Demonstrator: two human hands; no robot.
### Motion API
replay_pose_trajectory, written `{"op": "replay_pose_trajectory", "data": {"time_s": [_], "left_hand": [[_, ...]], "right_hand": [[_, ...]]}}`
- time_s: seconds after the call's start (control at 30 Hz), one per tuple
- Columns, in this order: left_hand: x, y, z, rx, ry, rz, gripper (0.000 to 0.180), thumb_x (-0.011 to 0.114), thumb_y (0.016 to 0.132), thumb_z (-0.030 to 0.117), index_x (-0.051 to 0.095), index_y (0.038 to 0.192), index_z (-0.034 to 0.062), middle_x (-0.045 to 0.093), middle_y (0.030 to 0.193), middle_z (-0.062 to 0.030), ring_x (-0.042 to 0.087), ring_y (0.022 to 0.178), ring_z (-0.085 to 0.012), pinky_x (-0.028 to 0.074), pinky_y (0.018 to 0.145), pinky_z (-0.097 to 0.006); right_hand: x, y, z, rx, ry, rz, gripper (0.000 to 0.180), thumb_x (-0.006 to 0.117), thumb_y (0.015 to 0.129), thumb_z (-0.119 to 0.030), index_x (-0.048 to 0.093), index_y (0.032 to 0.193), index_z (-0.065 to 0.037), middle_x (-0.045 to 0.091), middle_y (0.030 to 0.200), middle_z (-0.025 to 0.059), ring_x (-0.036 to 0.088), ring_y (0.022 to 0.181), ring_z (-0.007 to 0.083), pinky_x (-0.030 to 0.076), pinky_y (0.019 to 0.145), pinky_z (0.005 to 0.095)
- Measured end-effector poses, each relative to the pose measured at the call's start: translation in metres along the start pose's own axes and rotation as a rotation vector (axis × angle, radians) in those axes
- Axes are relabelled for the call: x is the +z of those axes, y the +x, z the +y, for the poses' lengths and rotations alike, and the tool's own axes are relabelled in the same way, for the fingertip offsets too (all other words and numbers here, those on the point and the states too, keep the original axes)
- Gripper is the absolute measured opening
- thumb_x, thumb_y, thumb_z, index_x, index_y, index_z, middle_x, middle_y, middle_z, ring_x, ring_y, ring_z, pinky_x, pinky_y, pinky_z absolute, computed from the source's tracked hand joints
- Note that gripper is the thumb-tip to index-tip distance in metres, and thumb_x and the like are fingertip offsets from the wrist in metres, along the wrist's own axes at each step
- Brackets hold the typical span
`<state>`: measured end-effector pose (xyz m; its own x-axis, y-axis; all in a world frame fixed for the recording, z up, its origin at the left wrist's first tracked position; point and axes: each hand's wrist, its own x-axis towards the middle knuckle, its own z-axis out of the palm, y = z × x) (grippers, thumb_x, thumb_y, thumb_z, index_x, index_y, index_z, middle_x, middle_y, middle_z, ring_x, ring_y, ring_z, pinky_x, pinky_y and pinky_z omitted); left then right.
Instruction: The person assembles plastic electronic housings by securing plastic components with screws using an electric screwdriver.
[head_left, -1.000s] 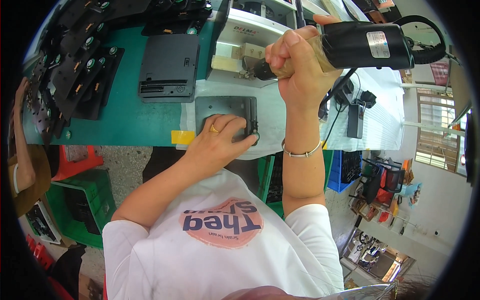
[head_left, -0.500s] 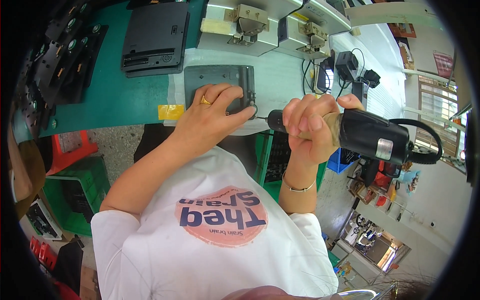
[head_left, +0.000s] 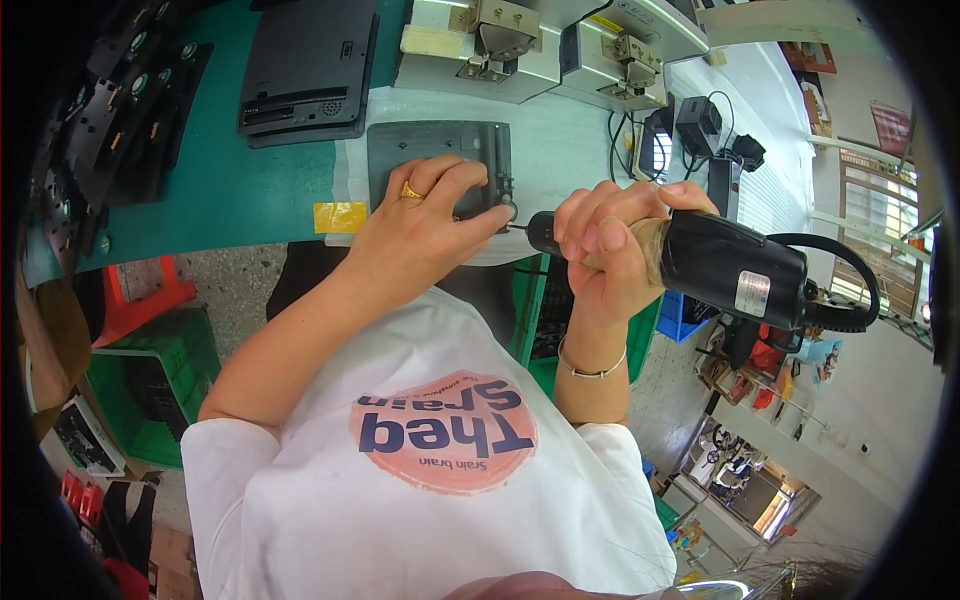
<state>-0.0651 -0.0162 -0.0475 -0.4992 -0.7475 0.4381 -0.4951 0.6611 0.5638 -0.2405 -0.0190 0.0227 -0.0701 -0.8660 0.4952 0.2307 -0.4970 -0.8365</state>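
Observation:
A dark grey plastic housing lies on the white-covered part of the bench in front of me. My left hand is curled over its near half, a gold ring on one finger, with thumb and fingertips closed at its right side. Beside the thumb tip sits a small round part. My right hand is wrapped round a black electric screwdriver, held roughly level. Its thin bit points left and reaches the housing's near right corner by my left thumb; whether it touches a screw cannot be made out.
A similar dark housing lies at the back left, near several dark panels with small round parts. Yellow tape marks the bench edge. Metal machines stand behind; black adapters with cables lie right. Green crates stand below.
My right hand has moved slightly left with the screwdriver, bringing its bit closer to the housing's corner. My left hand keeps its hold on the housing.

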Motion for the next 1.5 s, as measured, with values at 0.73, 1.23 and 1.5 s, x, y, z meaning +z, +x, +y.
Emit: {"op": "replay_pose_trajectory", "data": {"time_s": [0.73, 1.23, 1.5], "left_hand": [[-0.014, 0.033, -0.005, -0.031, -0.096, -0.092, 0.026, 0.077, 0.072, 0.013, 0.07, 0.096, 0.0188, 0.05, 0.122, -0.0056, 0.045, 0.116, -0.0278, 0.034, 0.095, -0.044], [-0.019, 0.064, -0.022, 0.157, -0.118, -0.275, 0.004, 0.076, 0.072, 0.015, 0.073, 0.075, 0.0158, 0.055, 0.118, -0.0024, 0.047, 0.118, -0.0223, 0.03, 0.097, -0.044], [-0.019, 0.062, -0.03, 0.126, -0.205, -0.338, 0.007, 0.076, 0.073, 0.019, 0.076, 0.08, 0.0192, 0.055, 0.116, -0.0023, 0.045, 0.117, -0.0209, 0.029, 0.099, -0.042]], "right_hand": [[0.013, -0.01, -0.003, -0.042, -0.108, 0.076, 0.055, 0.069, 0.085, 0.0, 0.03, 0.121, -0.013, 0.055, 0.065, 0.007, 0.052, 0.049, 0.0178, 0.052, 0.052, 0.0366], [0.007, -0.01, 0.001, -0.075, -0.113, 0.027, 0.056, 0.064, 0.085, 0.006, 0.03, 0.125, -0.011, 0.055, 0.065, 0.0075, 0.051, 0.049, 0.0163, 0.051, 0.052, 0.0343], [0.008, -0.009, 0.003, -0.086, -0.109, -0.012, 0.051, 0.062, 0.085, 0.009, 0.031, 0.121, -0.01, 0.055, 0.067, 0.0078, 0.051, 0.05, 0.0158, 0.051, 0.052, 0.0329]]}}
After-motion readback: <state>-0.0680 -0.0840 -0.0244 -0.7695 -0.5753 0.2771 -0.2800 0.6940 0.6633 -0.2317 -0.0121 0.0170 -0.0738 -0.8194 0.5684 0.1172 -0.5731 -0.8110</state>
